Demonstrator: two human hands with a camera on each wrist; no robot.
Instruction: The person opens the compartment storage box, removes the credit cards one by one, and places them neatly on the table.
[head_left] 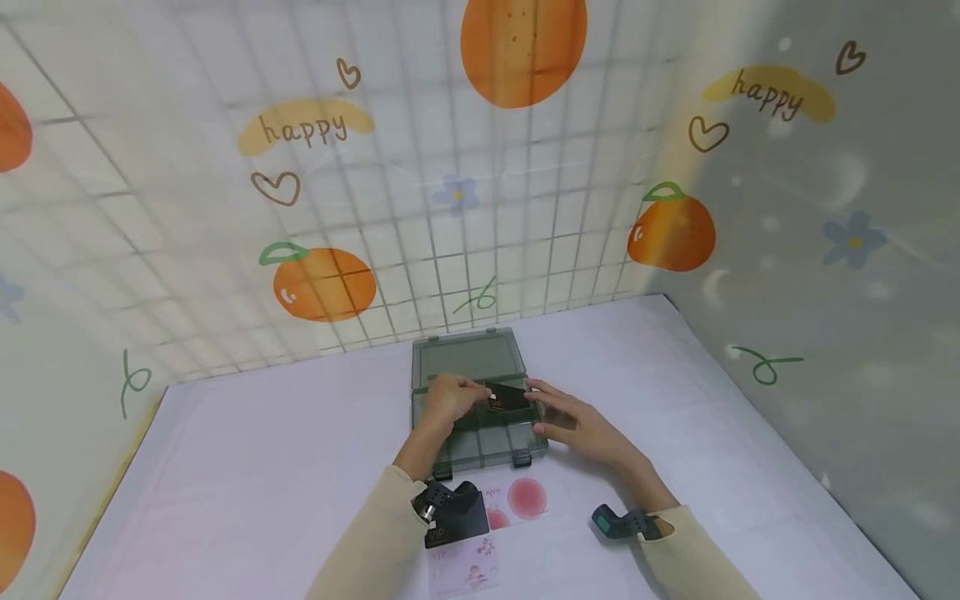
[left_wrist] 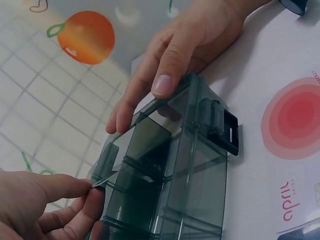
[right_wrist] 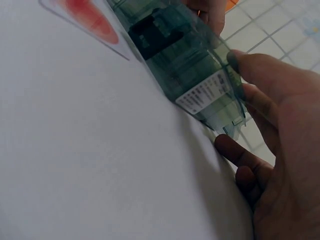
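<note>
A translucent dark-green compartment box [head_left: 489, 440] stands on the table with its lid [head_left: 471, 357] folded back. My left hand [head_left: 448, 402] pinches a black card [head_left: 510, 400] marked "VIP" between thumb and fingers, over the rear compartments. In the left wrist view only the thin edge of that card [left_wrist: 107, 180] shows. My right hand [head_left: 585, 427] lies against the box's right end, fingers extended and spread, the thumb touching the top rim. A white printed label [right_wrist: 204, 93] is on that end of the box.
Before the box, a second black card [head_left: 461, 521] lies partly under the left wrist's camera. Beside it is a white card with pink circles [head_left: 527, 498], and nearer me a pale pink card [head_left: 467, 568]. Patterned curtains [head_left: 420, 250] bound the white table [head_left: 285, 450] behind and at the sides.
</note>
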